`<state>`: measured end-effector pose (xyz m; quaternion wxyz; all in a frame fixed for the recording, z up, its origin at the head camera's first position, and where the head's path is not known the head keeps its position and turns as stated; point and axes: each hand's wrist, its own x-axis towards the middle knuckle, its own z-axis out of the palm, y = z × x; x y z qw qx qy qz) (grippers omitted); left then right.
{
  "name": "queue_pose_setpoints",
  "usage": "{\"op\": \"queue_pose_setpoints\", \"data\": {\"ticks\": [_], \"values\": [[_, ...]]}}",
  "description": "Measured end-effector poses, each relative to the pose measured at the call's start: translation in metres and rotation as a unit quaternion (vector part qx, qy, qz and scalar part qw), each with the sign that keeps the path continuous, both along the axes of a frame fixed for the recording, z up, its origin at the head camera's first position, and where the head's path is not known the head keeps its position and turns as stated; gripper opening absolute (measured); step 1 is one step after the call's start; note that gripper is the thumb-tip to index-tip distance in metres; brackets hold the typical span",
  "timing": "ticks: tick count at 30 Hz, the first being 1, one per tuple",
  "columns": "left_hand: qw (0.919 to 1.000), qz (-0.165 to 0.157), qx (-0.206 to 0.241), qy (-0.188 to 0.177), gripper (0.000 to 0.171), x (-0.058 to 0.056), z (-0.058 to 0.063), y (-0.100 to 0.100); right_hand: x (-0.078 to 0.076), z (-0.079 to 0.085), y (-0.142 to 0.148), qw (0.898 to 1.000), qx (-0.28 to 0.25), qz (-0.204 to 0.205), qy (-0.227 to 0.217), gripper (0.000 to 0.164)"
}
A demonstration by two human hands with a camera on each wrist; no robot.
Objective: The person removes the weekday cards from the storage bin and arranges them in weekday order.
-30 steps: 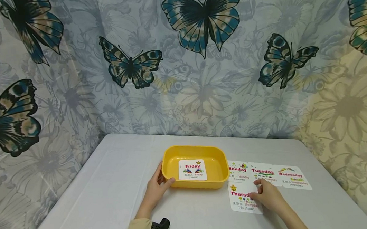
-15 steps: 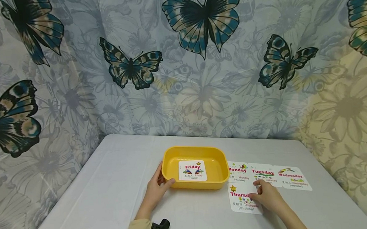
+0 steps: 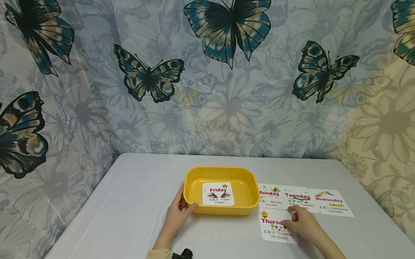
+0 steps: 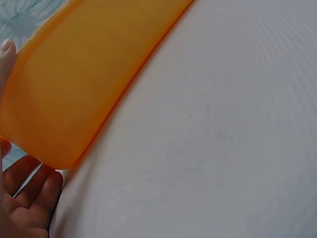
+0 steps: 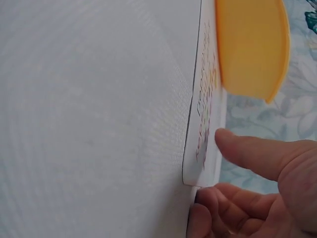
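- The left hand (image 3: 176, 215) is gripping the left end of a yellow tray (image 3: 226, 211); the thumb is lying against the tray's near wall, and the other fingers are reaching round its left corner.
- The tray is sitting before the middle of the table's far edge, between the two hands; whether its whole base is touching the table (image 3: 109, 213), I cannot tell.
- The right hand (image 3: 305, 223) is working at the right edge of the Thursday card (image 3: 273, 227), its thumb extending over the card and its other fingers bending beside that edge; whether they are pinching it, I cannot tell.
- The Thursday card is lying flat, right of the tray's near corner and left of the right hand, which is hiding part of its print.
- Inside the tray, the Friday card (image 3: 218, 194) is lying face up.
- Beyond the Thursday card, the Monday card (image 3: 270, 194), Tuesday card (image 3: 297, 195) and Wednesday card (image 3: 331, 202) are forming a row towards the table's right edge.
- The tray's right end is covering Monday's left edge; the right index finger is blocking some of Tuesday's near edge.
- Behind the far edge, a butterfly-print backdrop (image 3: 94, 123) is hanging.
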<state>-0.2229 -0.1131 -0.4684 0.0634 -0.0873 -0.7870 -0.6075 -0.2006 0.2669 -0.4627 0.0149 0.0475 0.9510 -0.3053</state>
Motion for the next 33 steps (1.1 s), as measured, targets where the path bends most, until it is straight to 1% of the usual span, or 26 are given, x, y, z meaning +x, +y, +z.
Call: {"op": "queue_pose_setpoints", "data": {"ticks": [5,8,15,17,23,29,33], "values": [[1.0000,-0.001,0.002,-0.006,0.084,0.000,-0.001,0.000,0.002,0.006,0.000,0.999,-0.029,-0.011,-0.020,0.062],[1.0000,0.000,-0.001,-0.006,0.084,0.000,-0.001,0.001,0.002,0.011,0.002,0.999,-0.032,-0.011,-0.022,0.063],[1.0000,0.001,-0.004,-0.004,0.084,0.000,0.000,0.001,-0.002,0.022,0.002,0.999,-0.021,0.012,0.034,0.059],[1.0000,0.001,-0.001,-0.002,0.084,0.000,-0.001,0.001,-0.003,0.026,-0.001,0.999,-0.024,0.019,0.041,0.060],[1.0000,0.003,0.002,-0.001,0.084,-0.001,-0.002,0.000,-0.005,0.039,-0.022,0.997,-0.049,0.045,0.044,0.063],[1.0000,0.001,0.002,-0.002,0.084,0.000,-0.002,0.000,-0.009,0.049,-0.047,0.991,-0.093,0.061,0.071,0.058],[1.0000,0.001,0.001,-0.002,0.084,0.000,-0.002,0.000,-0.014,0.054,-0.061,0.987,-0.110,0.074,0.086,0.058]]}}
